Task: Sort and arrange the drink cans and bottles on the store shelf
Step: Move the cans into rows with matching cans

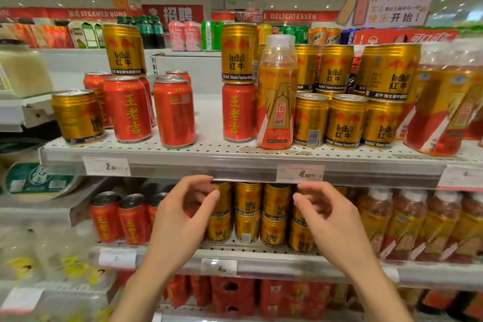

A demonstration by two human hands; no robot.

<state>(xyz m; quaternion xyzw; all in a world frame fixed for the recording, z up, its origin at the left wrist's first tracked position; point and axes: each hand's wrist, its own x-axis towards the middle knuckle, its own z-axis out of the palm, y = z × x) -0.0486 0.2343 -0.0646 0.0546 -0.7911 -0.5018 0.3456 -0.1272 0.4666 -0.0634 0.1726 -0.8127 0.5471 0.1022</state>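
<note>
Head view: left hand [180, 219] and right hand [329, 219] both raised just below the upper shelf [235, 162] front edge, fingers loosely curled, holding nothing. On upper shelf: Dongpeng bottle [277, 91] upright, mid-shelf. Just left of bottle, gold Red Bull can [239, 53] stacked on red Wanglaoji can [239, 112]. Right of bottle, stacked gold Red Bull cans [345, 123]. Further left of bottle, red Wanglaoji cans [173, 112], with one lone gold can [77, 116] at far left.
</note>
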